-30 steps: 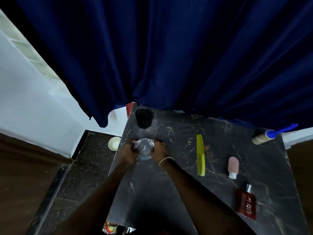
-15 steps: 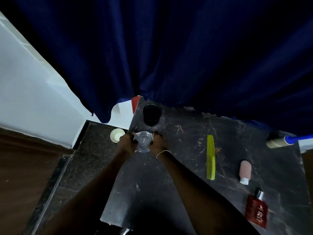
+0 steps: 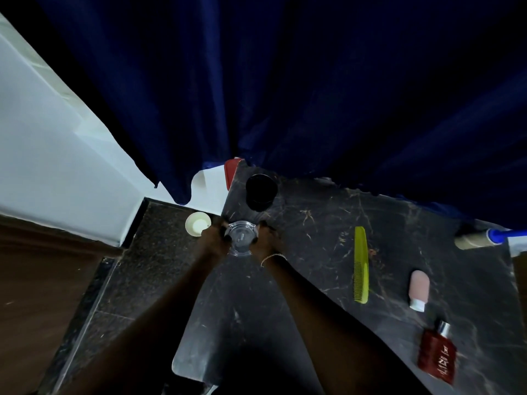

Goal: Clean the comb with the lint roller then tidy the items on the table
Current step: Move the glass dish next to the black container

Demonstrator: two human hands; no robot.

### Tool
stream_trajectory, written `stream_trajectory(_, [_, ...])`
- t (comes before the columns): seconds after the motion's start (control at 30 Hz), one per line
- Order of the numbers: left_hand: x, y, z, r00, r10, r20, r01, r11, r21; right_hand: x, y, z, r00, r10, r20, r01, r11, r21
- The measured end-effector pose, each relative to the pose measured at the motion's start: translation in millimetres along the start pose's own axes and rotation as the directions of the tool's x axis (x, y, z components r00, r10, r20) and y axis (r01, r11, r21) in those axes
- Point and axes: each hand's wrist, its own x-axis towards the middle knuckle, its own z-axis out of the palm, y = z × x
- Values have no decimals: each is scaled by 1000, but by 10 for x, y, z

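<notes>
Yellow-green comb (image 3: 361, 265) flat on dark marble table (image 3: 313, 223), right of centre; lint roller (image 3: 474, 240) at 3 o'clock of it by the far right edge. At 9 o'clock, left hand (image 3: 212, 240) and right hand (image 3: 265, 240) clasping clear glass jar (image 3: 240, 241). Black lidded jar (image 3: 261, 191) at 12 o'clock of that.
</notes>
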Motion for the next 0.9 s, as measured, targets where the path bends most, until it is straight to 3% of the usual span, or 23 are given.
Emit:
stream_trajectory(0.33, [68, -119, 83, 998, -58, 14, 59, 992, -110, -18, -12, 49, 999, 20, -44, -22, 999, -39])
stream_trajectory(0.7, [-50, -173, 70, 998, -49, 34, 57, 955, -291, 68, 175, 60, 1000, 28, -1, -27, 989, 148])
stream_trajectory(0.8, [-284, -14, -53, 1000, 11, -10, -12, 979, -201, 8, 265, 13, 1000, 11, -3, -10, 980, 197])
stream_trajectory(0.9, [-498, -44, -100, 993, 92, -78, -96, 993, -61, -191, 351, -83, 994, -68, -81, 76, 991, 106])
